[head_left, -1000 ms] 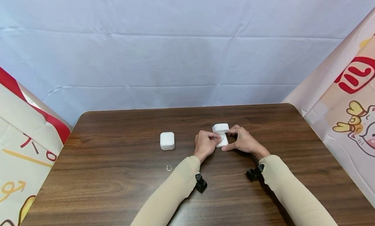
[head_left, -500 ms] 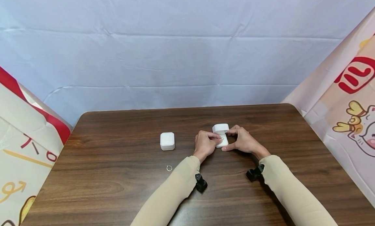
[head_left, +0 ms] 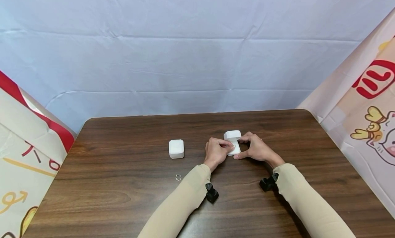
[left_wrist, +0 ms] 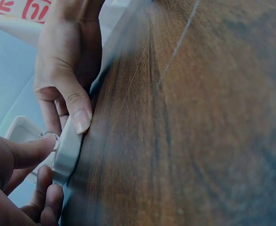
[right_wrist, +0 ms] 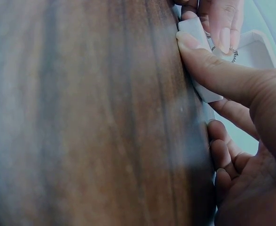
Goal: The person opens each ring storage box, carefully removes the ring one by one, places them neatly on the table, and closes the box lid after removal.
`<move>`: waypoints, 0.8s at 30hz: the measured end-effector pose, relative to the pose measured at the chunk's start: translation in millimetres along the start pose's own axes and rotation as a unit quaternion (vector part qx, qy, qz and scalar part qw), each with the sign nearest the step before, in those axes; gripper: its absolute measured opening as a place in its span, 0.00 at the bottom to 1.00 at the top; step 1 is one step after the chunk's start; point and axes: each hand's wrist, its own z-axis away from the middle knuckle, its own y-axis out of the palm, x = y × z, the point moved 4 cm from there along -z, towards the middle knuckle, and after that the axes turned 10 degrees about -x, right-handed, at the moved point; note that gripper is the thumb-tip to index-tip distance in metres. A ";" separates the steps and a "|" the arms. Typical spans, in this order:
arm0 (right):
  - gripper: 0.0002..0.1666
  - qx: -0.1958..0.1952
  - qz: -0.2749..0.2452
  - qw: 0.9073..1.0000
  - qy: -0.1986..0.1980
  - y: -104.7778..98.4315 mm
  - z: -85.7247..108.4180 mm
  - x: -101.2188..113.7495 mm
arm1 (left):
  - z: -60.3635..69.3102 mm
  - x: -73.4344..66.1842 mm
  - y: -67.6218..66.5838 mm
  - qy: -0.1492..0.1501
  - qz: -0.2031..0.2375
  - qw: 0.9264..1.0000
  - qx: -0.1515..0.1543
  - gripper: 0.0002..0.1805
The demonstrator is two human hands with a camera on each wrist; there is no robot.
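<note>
An open white ring box (head_left: 232,135) stands on the table with its lid raised at the back. From its right side my right hand (head_left: 258,149) grips the base, and the right wrist view shows the thumb (right_wrist: 217,70) laid along the box's front. My left hand (head_left: 216,151) reaches in from the left. In the wrist views its thumb and a finger pinch a thin ring (right_wrist: 235,55) with a beaded-looking band, at the box's cushion. Those fingertips partly cover the ring, so how deep it sits in the slot cannot be seen.
A second white ring box (head_left: 176,149), closed, stands to the left of my hands. Another ring (head_left: 180,178) lies on the brown wooden table (head_left: 123,183), close to my left sleeve (head_left: 188,190). A pale cloth (head_left: 185,59) hangs behind the table's far edge.
</note>
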 end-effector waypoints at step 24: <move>0.40 0.002 0.012 1.000 0.009 -0.7 0.3 -1.0 | 1.8 -1.4 -2.7 -0.015 0.020 1.000 0.012 0.03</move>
